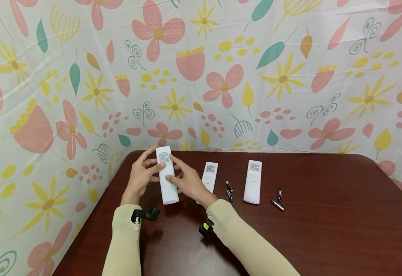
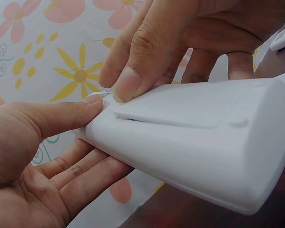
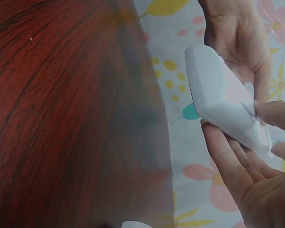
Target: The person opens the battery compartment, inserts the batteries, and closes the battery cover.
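The white remote control is up in the air over the far left part of the table, held aslant with its labelled back towards the person. On that back, the battery cover isn't sitting flush: one long edge stands slightly proud over a narrow dark slit. Both hands have hold of it. The left hand grips the labelled end, thumb on the back and fingers underneath; the right hand grips from the other side, its thumb pressed on the cover and its fingers supporting the underside.

I'd judge the step in hand to be working that cover, though from here I can't tell whether it is coming off or going on, nor whether there are cells inside. Either way, the next move calls for a firm left hold and even thumb pressure along the cover, so that it slides without twisting or popping loose.

Just beyond the right hand lies a second remote, partly hidden by it, with two batteries close beside. Further right is a third remote, with another battery pair near it, all on the dark wooden table. Behind hangs a flowered cloth.
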A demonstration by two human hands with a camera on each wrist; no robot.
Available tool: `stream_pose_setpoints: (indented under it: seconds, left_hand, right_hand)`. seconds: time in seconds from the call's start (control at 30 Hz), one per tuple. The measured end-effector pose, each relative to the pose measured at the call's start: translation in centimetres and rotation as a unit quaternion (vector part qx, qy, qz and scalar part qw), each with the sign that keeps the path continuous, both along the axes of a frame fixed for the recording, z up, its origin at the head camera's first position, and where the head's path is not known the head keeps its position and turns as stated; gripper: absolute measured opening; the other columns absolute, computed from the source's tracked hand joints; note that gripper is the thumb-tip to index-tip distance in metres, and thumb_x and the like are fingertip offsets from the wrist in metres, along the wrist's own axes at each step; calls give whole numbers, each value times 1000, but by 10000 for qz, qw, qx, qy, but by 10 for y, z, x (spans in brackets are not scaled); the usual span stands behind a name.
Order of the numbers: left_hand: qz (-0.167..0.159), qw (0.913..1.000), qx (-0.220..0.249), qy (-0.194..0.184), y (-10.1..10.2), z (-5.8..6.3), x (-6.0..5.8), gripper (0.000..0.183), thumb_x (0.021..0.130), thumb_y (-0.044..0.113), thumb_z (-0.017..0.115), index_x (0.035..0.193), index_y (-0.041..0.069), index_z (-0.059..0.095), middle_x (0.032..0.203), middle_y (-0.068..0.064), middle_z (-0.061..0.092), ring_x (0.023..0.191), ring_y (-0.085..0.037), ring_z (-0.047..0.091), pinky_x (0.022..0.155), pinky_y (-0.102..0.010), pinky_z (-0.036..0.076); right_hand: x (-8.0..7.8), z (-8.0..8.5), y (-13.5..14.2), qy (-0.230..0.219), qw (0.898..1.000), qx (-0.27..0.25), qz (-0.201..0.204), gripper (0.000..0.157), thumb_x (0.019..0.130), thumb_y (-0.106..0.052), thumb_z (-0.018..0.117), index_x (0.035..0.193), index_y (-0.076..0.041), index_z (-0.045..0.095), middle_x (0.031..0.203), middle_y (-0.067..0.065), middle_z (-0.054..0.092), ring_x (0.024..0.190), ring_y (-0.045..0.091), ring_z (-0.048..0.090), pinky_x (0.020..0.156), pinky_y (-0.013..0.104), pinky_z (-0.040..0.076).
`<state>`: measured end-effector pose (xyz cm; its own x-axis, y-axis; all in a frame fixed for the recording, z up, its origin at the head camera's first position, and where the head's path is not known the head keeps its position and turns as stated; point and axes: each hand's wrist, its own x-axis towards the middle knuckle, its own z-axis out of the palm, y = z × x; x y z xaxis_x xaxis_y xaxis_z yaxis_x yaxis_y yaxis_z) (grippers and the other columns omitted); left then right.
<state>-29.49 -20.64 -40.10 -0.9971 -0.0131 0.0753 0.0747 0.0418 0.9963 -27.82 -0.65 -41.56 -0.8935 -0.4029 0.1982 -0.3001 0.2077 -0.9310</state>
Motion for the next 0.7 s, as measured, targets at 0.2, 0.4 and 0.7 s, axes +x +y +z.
stream_pose_setpoints:
  seconds: [0.2, 0.4, 0.7]
  left_hand:
    - [14, 10000, -9, 6, 1, 0, 1, 71, 99, 5, 77, 159, 29, 51, 128, -20, 65, 89, -25, 75, 68, -41, 66]
    - [-50, 10000, -45, 30, 0, -1, 0, 72, 99, 7, 78, 162, 27, 49, 130, -22, 63, 89, -23, 74, 67, -38, 65]
    - [-71, 10000, -26, 24, 0, -1, 0, 72, 99, 8, 78, 162, 28, 49, 131, -21, 63, 90, -23, 74, 68, -39, 66]
  right_hand:
    - [-1, -1, 0, 9, 10000, 6, -1, 78, 105, -17, 71, 169, -35, 31, 133, 11, 61, 84, 19, 68, 66, 45, 65]
    - [-1, -1, 0, -46, 10000, 74, -4, 78, 106, -17, 71, 170, -35, 29, 131, 10, 60, 85, 19, 68, 67, 46, 65]
    - [-2, -2, 1, -119, 9999, 50, 17, 79, 106, -17, 71, 169, -37, 29, 130, 10, 60, 86, 20, 68, 69, 50, 65]
